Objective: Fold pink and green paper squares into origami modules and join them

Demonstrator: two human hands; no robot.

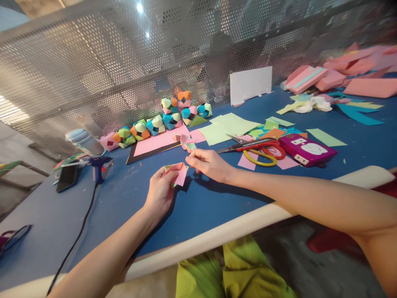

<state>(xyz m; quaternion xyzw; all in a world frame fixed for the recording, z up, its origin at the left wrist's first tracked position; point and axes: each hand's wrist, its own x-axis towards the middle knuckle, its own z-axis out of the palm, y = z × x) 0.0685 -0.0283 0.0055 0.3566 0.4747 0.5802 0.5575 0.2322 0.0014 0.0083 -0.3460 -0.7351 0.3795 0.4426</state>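
My left hand (159, 191) is closed on a small folded paper piece (181, 175), pink with pale green edges, held just above the blue table. Close beside it, to the right, my right hand (211, 165) has its fingers pinched together. Whether anything small is between those fingertips I cannot make out. Just beyond both hands lie a few loose folded pieces (187, 143) in pink and pale green. Behind them, multicoloured folded paper balls (156, 125) stand in a row, some stacked on others. Red-handled scissors (273, 143) and yellow-handled scissors (261, 160) lie right of my right hand.
A purple power strip (307, 150) sits beyond the scissors, near green paper sheets (229, 126). At left are a blue glue gun (98, 169) with its cord, a phone (67, 178) and a lidded container (85, 140). Pink paper shapes (333, 74) pile at back right, before a perforated metal panel (124, 54).
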